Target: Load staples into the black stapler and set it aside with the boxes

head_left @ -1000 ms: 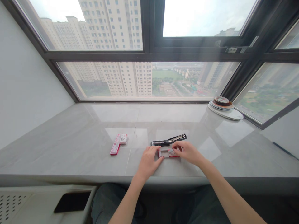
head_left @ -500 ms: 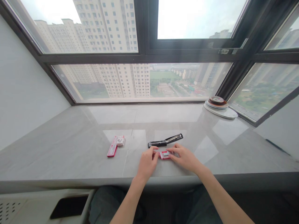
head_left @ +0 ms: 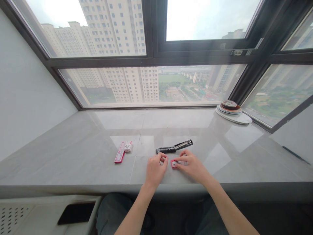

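My right hand (head_left: 193, 165) rests on the grey stone sill (head_left: 73, 156), its fingers pinched on a small red staple box (head_left: 173, 163). My left hand (head_left: 156, 169) lies just left of that box with its fingers curled in; whether anything is inside them is hidden. A black stapler (head_left: 174, 147), hinged open with its metal rail showing, lies just beyond both hands.
Two more red and white staple boxes (head_left: 123, 151) lie to the left on the sill. A stack of round plates (head_left: 232, 111) stands at the far right corner by the window. A white perforated panel (head_left: 14, 215) with a dark slot sits below the sill's front edge.
The red box showed its open tray a second ago; it now looks pushed together and mostly covered by my right fingers. My left hand has drawn slightly away from it.
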Demonstrator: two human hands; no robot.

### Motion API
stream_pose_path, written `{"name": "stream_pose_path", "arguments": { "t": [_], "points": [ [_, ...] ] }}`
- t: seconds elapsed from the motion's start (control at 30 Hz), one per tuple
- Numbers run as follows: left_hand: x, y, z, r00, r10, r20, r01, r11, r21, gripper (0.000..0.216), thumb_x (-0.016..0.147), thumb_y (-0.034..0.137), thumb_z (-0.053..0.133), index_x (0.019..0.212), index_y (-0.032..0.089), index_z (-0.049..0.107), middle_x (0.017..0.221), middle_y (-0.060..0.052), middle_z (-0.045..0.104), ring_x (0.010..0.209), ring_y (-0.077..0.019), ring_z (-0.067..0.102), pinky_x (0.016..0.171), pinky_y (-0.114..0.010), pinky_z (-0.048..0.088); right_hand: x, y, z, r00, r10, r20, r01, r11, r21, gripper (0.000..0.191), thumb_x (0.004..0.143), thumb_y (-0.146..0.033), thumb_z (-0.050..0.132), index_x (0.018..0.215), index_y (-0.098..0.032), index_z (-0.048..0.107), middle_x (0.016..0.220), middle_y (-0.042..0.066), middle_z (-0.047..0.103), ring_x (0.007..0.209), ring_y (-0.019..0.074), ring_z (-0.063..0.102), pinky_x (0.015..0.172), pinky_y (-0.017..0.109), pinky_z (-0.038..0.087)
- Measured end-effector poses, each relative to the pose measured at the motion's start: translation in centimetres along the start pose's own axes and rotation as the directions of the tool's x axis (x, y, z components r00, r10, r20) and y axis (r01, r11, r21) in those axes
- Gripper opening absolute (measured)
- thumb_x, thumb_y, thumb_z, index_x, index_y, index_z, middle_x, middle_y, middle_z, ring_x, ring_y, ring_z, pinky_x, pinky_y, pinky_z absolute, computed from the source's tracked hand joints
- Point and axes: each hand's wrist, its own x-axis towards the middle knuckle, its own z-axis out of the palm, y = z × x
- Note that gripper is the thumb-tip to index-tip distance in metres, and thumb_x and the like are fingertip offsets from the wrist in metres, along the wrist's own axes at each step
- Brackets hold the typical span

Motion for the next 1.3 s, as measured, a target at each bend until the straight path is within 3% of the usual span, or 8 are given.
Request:
{"name": "stream_pose_path", "arguments": {
  "t": [0.1, 0.23, 0.37, 0.67, 0.9, 1.07, 1.17, 1.3],
  "points": [
    [1.9, -1.8, -1.5, 0.989, -0.017, -0.145, 0.044, 0.983, 0.18, 0.024, 0.089, 0.039, 0.072, 0.109, 0.026, 0.066, 0.099, -0.005, 0.067, 0.101, -0.0275, 0.061, 0.092, -0.042, 0.043, 0.0, -0.1, 0.1, 0.998, -0.048, -0.039, 0.046, 0.998, -0.043, 0.018, 0.091, -0.044, 0.07, 0.097, -0.033, 0.082, 0.108, 0.005, 0.062, 0.1, 0.0227, 0.06, 0.089, 0.035, 0.049],
    [4.1, -3.9, -2.3, 1.0, -0.016, -0.024, 0.021, 0.971, 0.237, 0.035, 0.08, 0.041, 0.082, 0.111, 0.032, 0.071, 0.128, -0.006, 0.061, 0.122, -0.0336, 0.05, 0.098, -0.048, 0.04, 1.3, -1.2, 0.2, 0.985, -0.17, -0.012, 0.17, 0.985, -0.006, 0.014, 0.094, -0.036, 0.067, 0.098, -0.03, 0.078, 0.109, 0.004, 0.068, 0.106, 0.0232, 0.061, 0.095, 0.036, 0.048],
    [3.1, -4.0, -1.8, 0.996, 0.058, 0.074, -0.07, 0.982, 0.177, 0.026, 0.081, 0.043, 0.082, 0.105, 0.035, 0.073, 0.125, -0.002, 0.063, 0.121, -0.03, 0.051, 0.102, -0.047, 0.038, 3.7, -2.2, 0.6, 0.974, -0.222, -0.056, 0.223, 0.975, 0.013, 0.013, 0.096, -0.032, 0.064, 0.102, -0.029, 0.075, 0.106, 0.004, 0.072, 0.106, 0.0233, 0.061, 0.097, 0.037, 0.046],
    [1.0, -3.3, -1.8, 0.995, 0.09, 0.031, -0.094, 0.988, 0.122, 0.026, 0.08, 0.039, 0.085, 0.104, 0.034, 0.073, 0.122, -0.001, 0.063, 0.119, -0.028, 0.053, 0.107, -0.047, 0.038, 5.6, -2.0, 1.8, 0.963, -0.254, 0.088, 0.256, 0.967, -0.009, 0.015, 0.096, -0.032, 0.064, 0.101, -0.029, 0.078, 0.101, 0.004, 0.075, 0.102, 0.0237, 0.062, 0.097, 0.037, 0.046],
    [1.1, -3.4, -1.8, 0.996, 0.083, 0.033, -0.086, 0.99, 0.115, 0.027, 0.081, 0.04, 0.084, 0.104, 0.033, 0.072, 0.121, -0.003, 0.063, 0.119, -0.0288, 0.052, 0.107, -0.048, 0.038, 4.4, -1.7, 1.8, 0.974, -0.216, -0.07, 0.201, 0.965, -0.169, 0.013, 0.09, -0.036, 0.071, 0.099, -0.027, 0.074, 0.117, 0.008, 0.067, 0.117, 0.0294, 0.055, 0.102, 0.045, 0.045],
    [1.2, -3.4, -1.7, 0.996, 0.084, 0.041, -0.088, 0.989, 0.122, 0.026, 0.082, 0.04, 0.083, 0.105, 0.032, 0.073, 0.122, -0.004, 0.063, 0.118, -0.0292, 0.052, 0.107, -0.048, 0.038, 2.3, -2.9, 2.2, 0.955, -0.28, -0.096, 0.241, 0.925, -0.294, 0.016, 0.093, -0.038, 0.067, 0.106, -0.03, 0.073, 0.149, 0.007, 0.051, 0.142, 0.0372, 0.035, 0.115, 0.057, 0.032],
    [1.2, -3.4, -1.7, 0.996, 0.079, 0.045, -0.084, 0.989, 0.121, 0.025, 0.083, 0.039, 0.082, 0.105, 0.032, 0.073, 0.123, -0.004, 0.063, 0.118, -0.0291, 0.052, 0.107, -0.047, 0.038, 0.4, -2.5, 1.7, 0.971, -0.158, -0.178, 0.13, 0.978, -0.163, 0.023, 0.098, -0.043, 0.058, 0.105, -0.027, 0.072, 0.133, 0.01, 0.062, 0.128, 0.0328, 0.051, 0.105, 0.047, 0.044],
    [1.2, -3.4, -1.8, 0.997, 0.057, 0.061, -0.064, 0.99, 0.125, 0.025, 0.083, 0.039, 0.082, 0.106, 0.034, 0.073, 0.123, -0.001, 0.063, 0.119, -0.0277, 0.052, 0.107, -0.045, 0.038, -1.9, 1.6, -1.2, 0.945, 0.318, -0.075, -0.308, 0.943, 0.126, 0.043, 0.095, -0.061, 0.054, 0.097, -0.021, 0.071, 0.078, 0.005, 0.069, 0.065, 0.0201, 0.061, 0.062, 0.033, 0.048]
  ]
}}
